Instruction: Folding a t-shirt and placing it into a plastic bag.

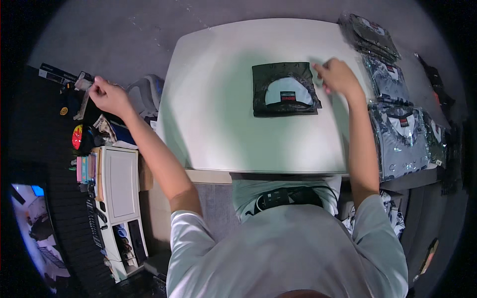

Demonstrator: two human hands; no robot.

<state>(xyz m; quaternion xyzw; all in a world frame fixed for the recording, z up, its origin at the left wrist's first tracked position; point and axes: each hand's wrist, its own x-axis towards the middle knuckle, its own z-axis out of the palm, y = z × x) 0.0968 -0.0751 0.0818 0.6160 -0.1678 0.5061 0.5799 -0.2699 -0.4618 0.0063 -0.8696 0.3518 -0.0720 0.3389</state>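
Observation:
A folded dark garment (261, 92) lies on the white table, its light inner neck panel and dark label facing up. Just off its upper right edge hovers my right hand (340, 77), the index finger reaching left and a gap between the fingertips; nothing shows in it. Out past the table's left edge, my left hand (108, 95) is raised with its fingers curled closed. Whether it pinches something small cannot be made out. A small pale thing (83, 82) appears right beside those fingers.
Clear-bagged folded shirts (402, 134) are stacked along the right, with a darker bagged pile (370, 37) at the far right corner of the table (213, 99). A white cabinet (121, 184) and a grey chair (145, 94) stand left; a lit screen (39, 223) is lower left.

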